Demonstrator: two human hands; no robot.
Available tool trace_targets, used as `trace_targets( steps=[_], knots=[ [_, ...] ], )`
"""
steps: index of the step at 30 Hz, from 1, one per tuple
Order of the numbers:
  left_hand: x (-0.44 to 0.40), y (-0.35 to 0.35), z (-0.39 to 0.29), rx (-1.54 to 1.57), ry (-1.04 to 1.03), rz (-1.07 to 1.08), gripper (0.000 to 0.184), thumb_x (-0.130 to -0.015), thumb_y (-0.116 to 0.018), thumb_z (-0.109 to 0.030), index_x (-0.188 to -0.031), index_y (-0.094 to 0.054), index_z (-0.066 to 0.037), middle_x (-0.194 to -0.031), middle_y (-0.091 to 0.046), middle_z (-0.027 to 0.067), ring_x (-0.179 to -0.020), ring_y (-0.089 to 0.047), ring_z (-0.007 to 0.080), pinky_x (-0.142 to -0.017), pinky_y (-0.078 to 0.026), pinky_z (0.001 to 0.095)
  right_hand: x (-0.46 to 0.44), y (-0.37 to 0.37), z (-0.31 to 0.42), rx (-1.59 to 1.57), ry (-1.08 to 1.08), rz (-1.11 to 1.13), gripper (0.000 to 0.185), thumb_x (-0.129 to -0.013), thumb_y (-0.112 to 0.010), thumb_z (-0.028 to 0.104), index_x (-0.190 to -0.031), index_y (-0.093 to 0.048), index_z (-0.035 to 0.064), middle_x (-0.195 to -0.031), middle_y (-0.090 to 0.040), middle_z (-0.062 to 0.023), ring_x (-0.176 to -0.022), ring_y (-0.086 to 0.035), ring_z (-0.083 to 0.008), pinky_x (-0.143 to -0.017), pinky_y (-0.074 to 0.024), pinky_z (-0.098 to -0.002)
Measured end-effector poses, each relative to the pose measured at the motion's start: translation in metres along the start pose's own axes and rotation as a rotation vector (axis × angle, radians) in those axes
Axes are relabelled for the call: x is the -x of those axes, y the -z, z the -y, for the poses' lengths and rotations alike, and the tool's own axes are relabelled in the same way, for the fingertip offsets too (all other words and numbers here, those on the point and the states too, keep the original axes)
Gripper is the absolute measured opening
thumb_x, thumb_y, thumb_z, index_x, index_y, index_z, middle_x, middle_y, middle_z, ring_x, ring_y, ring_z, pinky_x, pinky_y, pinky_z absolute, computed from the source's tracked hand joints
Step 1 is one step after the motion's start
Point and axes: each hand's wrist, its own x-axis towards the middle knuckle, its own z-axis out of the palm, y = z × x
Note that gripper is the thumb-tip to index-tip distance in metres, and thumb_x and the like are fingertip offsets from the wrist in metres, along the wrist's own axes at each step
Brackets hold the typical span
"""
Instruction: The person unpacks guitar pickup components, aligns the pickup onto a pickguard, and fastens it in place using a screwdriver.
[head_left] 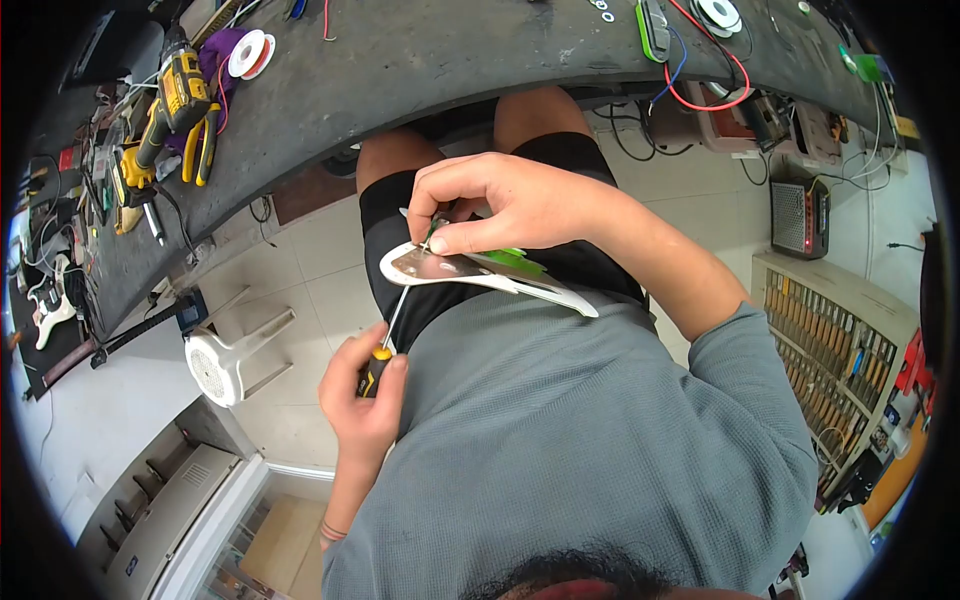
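Note:
My left hand (362, 385) is closed round the black-and-yellow handle of a screwdriver (373, 370). Its thin metal shaft points up to the lower edge of a white-rimmed panel (440, 264); I cannot tell whether the tip touches it. The panel is pointed, with a shiny brownish face and a bright green part (515, 262) beyond it, and sits over my lap. My right hand (500, 205) grips the panel's upper edge, thumb on its face and fingers curled. A small dark green piece shows by the fingertips, partly hidden.
On the dark workbench (400, 85) are a yellow-black power drill (180, 95), yellow-handled pliers (203, 150), wire spools (251, 55) and a green-black device (653, 30). A white stool (215, 365) stands at left. At right are a speaker-like box (800, 218) and a drawer rack (830, 350).

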Motion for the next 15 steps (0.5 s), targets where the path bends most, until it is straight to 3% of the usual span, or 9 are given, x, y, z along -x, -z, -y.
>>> trace_targets(
  steps=[2, 5, 6, 9, 10, 13, 14, 15],
  knots=[
    [-0.006, 0.008, -0.011, 0.603, 0.414, 0.068, 0.041, -0.106, -0.065, -0.019, -0.136, -0.064, 0.008, -0.077, -0.065, 0.0122, -0.067, -0.055, 0.0152, -0.062, -0.040, 0.0305, 0.000, -0.002, 0.002, 0.029, -0.007, 0.002, 0.019, -0.104, -0.074, 0.020, -0.114, -0.075, 0.0041, -0.115, -0.068, -0.0038, -0.111, -0.064, -0.0168, -0.097, -0.0564, -0.0339],
    [-0.006, 0.018, 0.004, 0.998, 0.590, 0.285, 0.044, -0.109, -0.057, -0.023, -0.138, -0.063, 0.009, -0.077, -0.065, 0.0134, -0.066, -0.051, 0.0122, -0.059, -0.033, 0.0303, -0.001, -0.002, -0.002, 0.006, 0.003, 0.009, 0.020, -0.104, -0.074, 0.020, -0.114, -0.075, 0.0039, -0.116, -0.068, -0.0038, -0.111, -0.065, -0.0172, -0.097, -0.0565, -0.0343],
    [-0.003, 0.017, 0.005, 1.051, 0.579, 0.276, 0.036, -0.109, -0.060, -0.019, -0.132, -0.066, 0.008, -0.077, -0.064, 0.0119, -0.067, -0.054, 0.0141, -0.060, -0.037, 0.0313, -0.002, -0.002, -0.003, 0.004, 0.007, 0.007, 0.020, -0.104, -0.074, 0.020, -0.115, -0.075, 0.0040, -0.116, -0.069, -0.0038, -0.111, -0.065, -0.0173, -0.097, -0.0564, -0.0343],
    [0.001, 0.008, -0.011, 0.507, 0.462, 0.088, 0.025, -0.104, -0.072, -0.012, -0.121, -0.072, 0.006, -0.077, -0.063, 0.0089, -0.068, -0.057, 0.0179, -0.062, -0.042, 0.0338, -0.001, -0.001, -0.003, 0.001, 0.010, 0.001, 0.019, -0.104, -0.074, 0.020, -0.115, -0.075, 0.0045, -0.115, -0.069, -0.0038, -0.109, -0.065, -0.0174, -0.097, -0.0563, -0.0344],
    [0.003, 0.005, -0.008, 0.226, 0.308, 0.020, 0.014, -0.098, -0.078, -0.001, -0.111, -0.074, 0.004, -0.080, -0.061, 0.0046, -0.071, -0.058, 0.0174, -0.066, -0.046, 0.0345, -0.001, 0.000, -0.003, 0.005, 0.008, 0.003, 0.019, -0.104, -0.074, 0.020, -0.115, -0.076, 0.0047, -0.115, -0.069, -0.0038, -0.109, -0.065, -0.0175, -0.097, -0.0562, -0.0344],
    [-0.009, 0.003, -0.006, -0.431, -0.300, -0.006, 0.009, -0.097, -0.075, 0.005, -0.106, -0.074, 0.003, -0.086, -0.062, 0.0038, -0.074, -0.057, 0.0134, -0.064, -0.044, 0.0305, -0.001, 0.000, -0.001, 0.001, 0.010, 0.007, 0.019, -0.104, -0.074, 0.020, -0.115, -0.076, 0.0050, -0.114, -0.069, -0.0033, -0.108, -0.065, -0.0173, -0.096, -0.0560, -0.0344],
    [-0.012, 0.004, -0.004, -0.383, -0.304, 0.011, 0.018, -0.097, -0.073, 0.003, -0.116, -0.071, 0.001, -0.085, -0.060, 0.0042, -0.071, -0.055, 0.0131, -0.060, -0.041, 0.0286, 0.000, -0.001, -0.001, -0.003, 0.010, 0.009, 0.019, -0.104, -0.074, 0.020, -0.115, -0.076, 0.0050, -0.113, -0.069, -0.0031, -0.108, -0.065, -0.0172, -0.096, -0.0560, -0.0344],
    [-0.010, 0.004, -0.006, -0.102, -0.053, 0.020, 0.021, -0.099, -0.072, -0.001, -0.120, -0.069, 0.001, -0.084, -0.059, 0.0047, -0.068, -0.053, 0.0138, -0.059, -0.040, 0.0288, 0.000, -0.001, 0.000, 0.000, 0.011, 0.006, 0.019, -0.104, -0.074, 0.020, -0.115, -0.077, 0.0049, -0.113, -0.069, -0.0030, -0.107, -0.064, -0.0170, -0.095, -0.0558, -0.0344]
  ],
)
